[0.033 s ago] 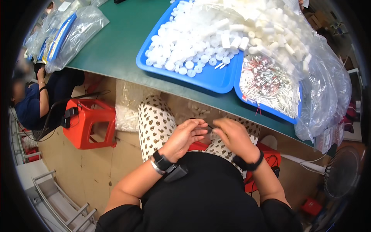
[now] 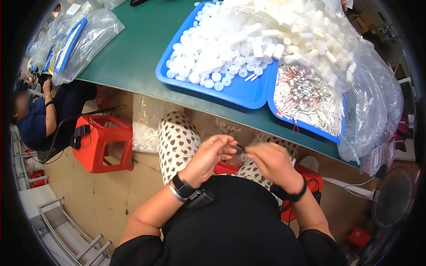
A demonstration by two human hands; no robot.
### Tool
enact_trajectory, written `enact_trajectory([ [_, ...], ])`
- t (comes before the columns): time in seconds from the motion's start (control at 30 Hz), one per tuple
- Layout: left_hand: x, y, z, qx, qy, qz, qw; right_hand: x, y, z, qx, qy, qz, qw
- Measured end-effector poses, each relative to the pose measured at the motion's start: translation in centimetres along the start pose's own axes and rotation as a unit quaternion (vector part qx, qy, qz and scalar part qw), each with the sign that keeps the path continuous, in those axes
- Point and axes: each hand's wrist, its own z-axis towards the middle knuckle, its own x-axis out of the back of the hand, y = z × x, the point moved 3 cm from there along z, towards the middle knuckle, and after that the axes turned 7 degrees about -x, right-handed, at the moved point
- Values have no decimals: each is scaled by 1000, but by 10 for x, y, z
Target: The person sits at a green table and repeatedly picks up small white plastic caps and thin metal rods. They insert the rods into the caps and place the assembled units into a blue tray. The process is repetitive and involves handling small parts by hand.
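Over my lap, my left hand (image 2: 214,156) is closed, thumb and index finger pinched together and the other fingers curled. A thin dark piece (image 2: 241,146) shows at its fingertips, too small to name. Facing it, my right hand (image 2: 274,163) has its fingers bent and pressed together near that piece, with some motion blur; what they grip is hidden. Both hands are below the table edge, apart from the trays. On the table, a blue tray (image 2: 248,98) bears many small white round plastic pieces (image 2: 194,77) and two thin white pins (image 2: 251,77).
Right of it, a smaller blue tray (image 2: 310,128) holds thin red and white pieces. Clear plastic bags (image 2: 370,102) and white cylinders (image 2: 313,53) lie behind. A red stool (image 2: 104,153) stands left, near a seated person (image 2: 35,115). A fan (image 2: 391,197) is at the right.
My right hand has turned and shifted slightly right and down, its fingers now more bunched. My left hand has barely moved. The thin dark piece shows more clearly between the hands.
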Motion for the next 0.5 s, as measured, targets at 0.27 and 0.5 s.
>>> enact_trajectory([
  [0.27, -53, 109, 6, -516, -11, 501, 694, 110, -7, 29, -7, 92, -301, 949],
  [0.5, -57, 138, 57, -470, -6, 685, 556, 99, 5, 40, 51, 17, -254, 966],
])
